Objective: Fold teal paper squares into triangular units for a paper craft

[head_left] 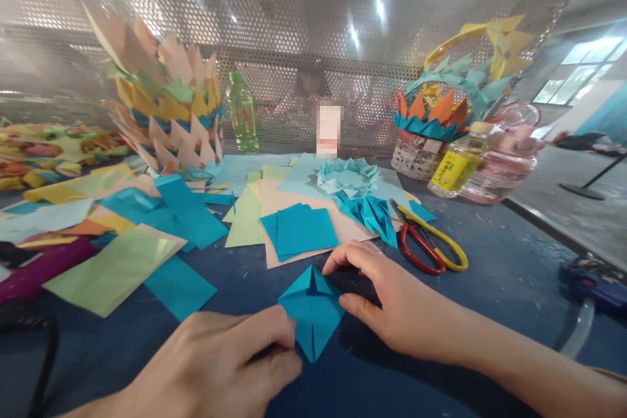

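A folded sheet of blue paper (313, 320) lies on the table in front of me. It is diamond-shaped, with a small opened pocket near its top corner and a short slit near the bottom. My left hand (235, 353) is closed at its left corner, fingers curled and the thumb beside the index finger. From the other side my right hand (386, 297) holds it, the index fingertip on the upper right edge and the thumb at the right corner. Just beyond lie stacked blue paper squares (306, 232) and a folded blue strip of linked points (369, 212).
Red-and-yellow-handled scissors (434, 245) lie right of the squares, a pale blue paper ring (349, 176) behind. Loose paper (115, 268) covers the left. A tiered paper piece (171, 104), green bottle (242, 111), paper basket (421, 150), yellow-labelled bottle (458, 163) and pink bottle (507, 160) stand behind.
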The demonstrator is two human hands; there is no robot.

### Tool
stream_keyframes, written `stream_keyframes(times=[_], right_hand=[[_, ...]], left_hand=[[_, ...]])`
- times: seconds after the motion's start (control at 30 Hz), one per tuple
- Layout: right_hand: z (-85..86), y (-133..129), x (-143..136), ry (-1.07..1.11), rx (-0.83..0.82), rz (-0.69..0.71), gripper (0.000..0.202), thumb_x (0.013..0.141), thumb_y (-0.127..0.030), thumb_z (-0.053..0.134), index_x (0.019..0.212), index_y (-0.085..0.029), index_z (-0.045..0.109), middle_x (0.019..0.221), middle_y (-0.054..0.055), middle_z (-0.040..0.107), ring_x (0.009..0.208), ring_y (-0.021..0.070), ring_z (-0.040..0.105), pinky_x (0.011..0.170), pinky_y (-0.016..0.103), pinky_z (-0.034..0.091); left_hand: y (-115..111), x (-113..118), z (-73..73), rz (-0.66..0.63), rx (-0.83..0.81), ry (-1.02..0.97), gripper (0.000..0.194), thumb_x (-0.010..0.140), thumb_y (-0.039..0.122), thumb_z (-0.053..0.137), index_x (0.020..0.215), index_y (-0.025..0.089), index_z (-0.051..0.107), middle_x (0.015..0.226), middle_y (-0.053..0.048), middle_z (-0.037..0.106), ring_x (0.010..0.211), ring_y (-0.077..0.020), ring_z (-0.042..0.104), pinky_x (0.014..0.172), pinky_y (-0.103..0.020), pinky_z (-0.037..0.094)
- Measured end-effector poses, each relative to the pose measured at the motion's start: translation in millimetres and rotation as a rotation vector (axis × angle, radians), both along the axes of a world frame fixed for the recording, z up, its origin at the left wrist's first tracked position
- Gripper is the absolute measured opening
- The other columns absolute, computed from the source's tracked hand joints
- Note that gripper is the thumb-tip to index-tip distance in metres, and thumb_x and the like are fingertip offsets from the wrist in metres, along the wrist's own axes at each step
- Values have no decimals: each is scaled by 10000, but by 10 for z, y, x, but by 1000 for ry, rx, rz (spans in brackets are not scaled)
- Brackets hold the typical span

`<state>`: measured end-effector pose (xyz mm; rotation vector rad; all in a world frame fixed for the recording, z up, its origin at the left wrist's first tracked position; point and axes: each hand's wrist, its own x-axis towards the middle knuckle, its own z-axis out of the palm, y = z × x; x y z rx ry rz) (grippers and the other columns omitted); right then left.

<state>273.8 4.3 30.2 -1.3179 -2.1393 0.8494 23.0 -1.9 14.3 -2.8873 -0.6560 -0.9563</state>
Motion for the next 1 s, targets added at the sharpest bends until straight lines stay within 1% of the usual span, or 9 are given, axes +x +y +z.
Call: stream_keyframes(times=[0.03,0.1,0.17,0.27,0.47,0.63,0.77,0.9,1.0], right_hand=[[-4,-2,-7,6,16,6,359,801,-3,592,1085,-223,594,1185,59,612,1145,233,549,1017,443,439],[-18,-4,-21,27,46,24,335,800,15,587,1039,-219,610,1140,50,623,1100,220,564,1003,427,446],[-37,-6,-33,46,72,43,320,802,33,580,1003,-214,623,1104,44,624,1067,209,572,988,410,455],[-62,-8,-45,49,107,47,297,807,38,589,963,-210,639,1080,44,620,1048,209,572,971,404,459],[-86,20,-57,38,195,34,205,883,-3,578,916,-194,646,1005,36,641,965,193,589,914,385,466],[-121,44,-44,22,263,19,214,897,5,562,902,-189,652,980,37,655,950,195,592,878,370,478],[-129,25,-35,34,291,1,205,910,-18,558,916,-201,650,992,40,659,956,200,602,884,377,488],[-48,-55,-56,113,380,-1,77,968,-206,604,1037,-215,637,1054,53,669,1017,205,609,930,373,486],[27,-143,-91,65,474,122,349,870,-396,752,1129,-201,620,1106,61,675,1059,221,605,960,361,478]], left_hand=[[23,-5,49,-28,-61,2,364,921,73,378,970,281,673,964,14,728,604,-94,669,497,-180,480],[93,0,127,19,-141,-60,353,924,44,407,1060,264,648,1062,-7,706,815,-107,708,668,-157,528],[192,20,162,52,-183,-93,306,951,47,440,1097,240,629,1084,-23,683,1019,-129,675,836,-165,521],[346,47,140,80,-281,-83,217,985,109,470,1095,222,619,1113,-43,645,1053,-147,641,895,-213,515],[435,34,81,-21,-386,55,522,902,-36,334,1269,272,543,1323,-30,570,1245,-132,555,1059,-263,459],[465,76,112,-40,-323,34,379,975,37,386,1171,243,636,1230,-36,631,1154,-135,602,990,-255,498],[517,105,103,-75,-243,-2,334,951,33,429,1017,219,699,1100,-34,697,1051,-146,649,920,-269,527],[476,86,98,-100,-64,32,260,952,62,465,1026,203,670,1039,-45,720,1011,-168,664,926,-311,521],[377,92,119,-87,57,105,224,972,99,450,1007,174,658,992,-55,713,936,-192,675,871,-342,526]])
